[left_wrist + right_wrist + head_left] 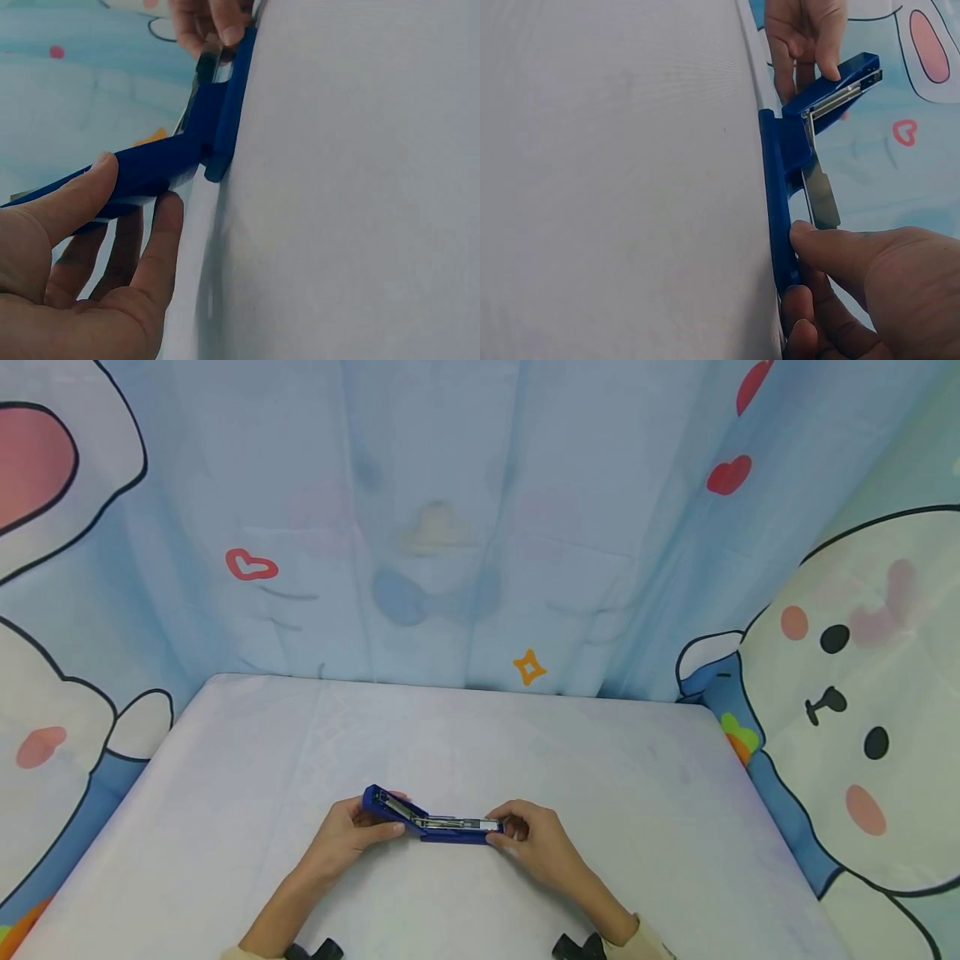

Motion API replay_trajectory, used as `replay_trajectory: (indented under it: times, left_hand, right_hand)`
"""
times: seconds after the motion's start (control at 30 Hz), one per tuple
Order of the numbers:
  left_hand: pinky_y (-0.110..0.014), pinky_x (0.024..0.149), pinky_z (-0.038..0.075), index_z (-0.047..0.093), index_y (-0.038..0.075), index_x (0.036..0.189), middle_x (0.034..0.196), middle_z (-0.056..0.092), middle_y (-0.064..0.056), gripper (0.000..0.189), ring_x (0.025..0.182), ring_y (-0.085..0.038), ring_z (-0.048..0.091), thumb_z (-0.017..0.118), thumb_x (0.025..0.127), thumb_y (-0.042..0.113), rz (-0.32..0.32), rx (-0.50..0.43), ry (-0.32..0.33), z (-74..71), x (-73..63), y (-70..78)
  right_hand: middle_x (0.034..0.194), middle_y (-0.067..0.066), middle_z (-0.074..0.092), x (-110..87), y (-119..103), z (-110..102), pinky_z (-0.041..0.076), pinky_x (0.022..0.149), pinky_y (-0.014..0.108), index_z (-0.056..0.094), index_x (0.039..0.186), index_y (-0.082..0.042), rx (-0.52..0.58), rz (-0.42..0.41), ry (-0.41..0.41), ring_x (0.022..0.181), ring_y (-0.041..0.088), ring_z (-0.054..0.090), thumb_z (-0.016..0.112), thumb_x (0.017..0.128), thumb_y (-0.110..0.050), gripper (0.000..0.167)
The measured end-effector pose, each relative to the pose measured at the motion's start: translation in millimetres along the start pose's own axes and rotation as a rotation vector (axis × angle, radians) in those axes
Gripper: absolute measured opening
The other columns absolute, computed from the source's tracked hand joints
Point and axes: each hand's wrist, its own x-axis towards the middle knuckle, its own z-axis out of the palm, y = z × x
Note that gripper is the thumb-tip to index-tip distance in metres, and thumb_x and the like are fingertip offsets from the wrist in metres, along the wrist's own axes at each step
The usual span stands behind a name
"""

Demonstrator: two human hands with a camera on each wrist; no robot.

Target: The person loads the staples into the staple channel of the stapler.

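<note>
Blue stapler, hinged open, on or just above the white surface; left hand, fingers clamped on its raised arm; right hand, fingers pinching its base; the right wrist view shows the arm's metal inside, the left mainly its blue back.

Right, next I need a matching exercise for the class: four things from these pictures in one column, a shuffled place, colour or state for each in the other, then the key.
1. stapler
2. left grip
3. right grip
4. star

A. holding the tilted top
B. orange
C. blue, hinged open
D. holding the base

Pairs: 1-C, 2-A, 3-D, 4-B
</note>
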Motion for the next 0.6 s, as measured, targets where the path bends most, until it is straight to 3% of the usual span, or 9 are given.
replay_trajectory:
  times: [0.17, 0.3, 0.43, 0.6]
  left_hand:
    - [-0.016, 0.095, 0.054, 0.070, -0.002, 0.131, 0.133, 0.073, -0.023, 0.041, 0.111, -0.003, 0.071, 0.080, 0.093, 0.011, 0.049, 0.096, 0.041, 8.4, -0.4, 1.6]
    - [-0.020, 0.101, 0.051, 0.073, 0.002, 0.128, 0.129, 0.076, -0.017, 0.037, 0.118, -0.015, 0.072, 0.081, 0.093, 0.012, 0.061, 0.164, 0.070, 13.1, 0.8, 1.3]
    - [-0.025, 0.108, 0.049, 0.074, 0.005, 0.127, 0.127, 0.077, -0.014, 0.036, 0.124, -0.026, 0.070, 0.081, 0.093, 0.014, 0.062, 0.205, 0.078, 16.5, 1.3, 2.1]
    - [-0.030, 0.109, 0.049, 0.074, 0.006, 0.128, 0.128, 0.078, -0.012, 0.036, 0.125, -0.028, 0.071, 0.080, 0.094, 0.014, 0.062, 0.225, 0.083, 19.3, 1.3, 3.9]
  right_hand:
    - [0.078, -0.009, 0.063, -0.2, 1, 1, 0.045, 0.061, 0.019, 0.078, 0.106, -0.017, 0.011, -0.003, 0.002, 0.066, 0.000, 0.048, 0.088, 0.085, -0.011, 0.024]
    - [0.077, -0.008, 0.063, -0.1, 1, 1, 0.045, 0.060, 0.019, 0.078, 0.105, -0.017, 0.013, -0.010, 0.008, 0.066, 0.000, 0.048, 0.088, 0.085, -0.010, 0.023]
    - [0.077, -0.008, 0.064, -0.3, 2, 1, 0.045, 0.060, 0.019, 0.078, 0.105, -0.016, 0.017, -0.020, 0.014, 0.065, -0.001, 0.047, 0.088, 0.085, -0.010, 0.023]
    - [0.077, -0.008, 0.064, 0.1, 1, 1, 0.045, 0.060, 0.019, 0.078, 0.105, -0.016, 0.022, -0.007, 0.006, 0.065, -0.001, 0.047, 0.088, 0.085, -0.010, 0.023]
